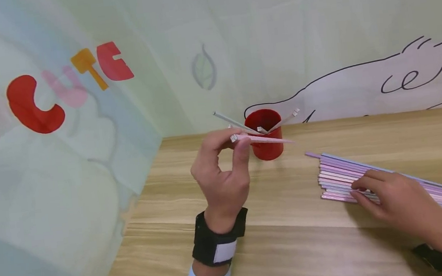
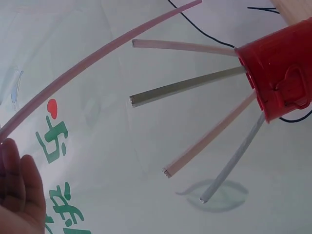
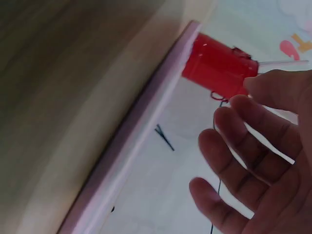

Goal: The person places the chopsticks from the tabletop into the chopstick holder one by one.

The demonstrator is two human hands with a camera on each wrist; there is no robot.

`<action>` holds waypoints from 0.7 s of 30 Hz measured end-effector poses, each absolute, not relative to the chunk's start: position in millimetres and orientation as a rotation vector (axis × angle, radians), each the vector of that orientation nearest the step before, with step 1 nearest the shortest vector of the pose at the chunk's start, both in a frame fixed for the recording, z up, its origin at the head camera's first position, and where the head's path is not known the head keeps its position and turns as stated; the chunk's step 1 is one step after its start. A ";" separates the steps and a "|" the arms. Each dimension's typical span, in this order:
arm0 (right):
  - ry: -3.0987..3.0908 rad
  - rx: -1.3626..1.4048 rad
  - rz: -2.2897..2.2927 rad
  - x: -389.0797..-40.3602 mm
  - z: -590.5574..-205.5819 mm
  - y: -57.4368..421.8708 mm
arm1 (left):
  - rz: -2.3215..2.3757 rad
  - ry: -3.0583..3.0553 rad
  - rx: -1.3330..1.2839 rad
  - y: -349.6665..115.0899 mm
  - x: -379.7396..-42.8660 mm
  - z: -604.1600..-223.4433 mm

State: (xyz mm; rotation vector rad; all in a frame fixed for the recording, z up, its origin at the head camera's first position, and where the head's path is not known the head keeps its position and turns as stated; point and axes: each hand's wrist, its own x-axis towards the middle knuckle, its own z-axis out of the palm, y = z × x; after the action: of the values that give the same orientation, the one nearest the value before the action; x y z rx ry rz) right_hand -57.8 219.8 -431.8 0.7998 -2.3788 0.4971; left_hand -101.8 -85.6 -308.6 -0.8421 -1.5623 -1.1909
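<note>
Shiny red cylindrical cup [image 1: 268,151], probably metal, has four slim pale strip-like sticks [image 2: 185,87] fanning out, I guess because the wide mouth lets them lean on the rim. Left hand [image 1: 224,173] is just left of the cup, thumb and finger pinching a slim pink stick [image 1: 265,139] near one end, which likely keeps most of it free. Right hand's [image 1: 403,202] fingers look loose and empty over a flat pastel stick row [image 1: 335,173] right of the cup; can't tell if they're touching.
</note>
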 end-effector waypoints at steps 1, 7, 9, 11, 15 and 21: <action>-2.391 0.792 0.485 -58.2 -434.5 221.3 | -1.171 -1.543 -0.824 -86.7 -101.7 -308.0; -2.454 0.776 0.446 -59.8 -443.2 227.9 | -1.033 -1.411 -0.756 -86.9 -102.0 -304.9; -2.475 0.772 0.443 -59.3 -443.8 230.1 | -1.013 -1.390 -0.763 -84.4 -102.4 -304.3; -2.495 0.769 0.441 -59.0 -444.0 231.0 | -1.009 -1.391 -0.786 -82.5 -102.3 -304.3; -2.558 0.752 0.419 -58.6 -442.7 230.4 | -0.997 -1.437 -0.828 -79.9 -103.1 -306.7; -2.632 0.738 0.402 -57.9 -442.6 227.9 | -0.954 -1.534 -0.817 -74.7 -109.1 -311.4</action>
State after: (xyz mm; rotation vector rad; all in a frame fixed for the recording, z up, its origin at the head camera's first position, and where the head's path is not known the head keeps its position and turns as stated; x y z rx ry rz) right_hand -57.9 227.9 -442.6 0.7385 -2.6320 0.4023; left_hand -109.1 -74.7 -311.4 -0.8173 -1.5341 -0.9542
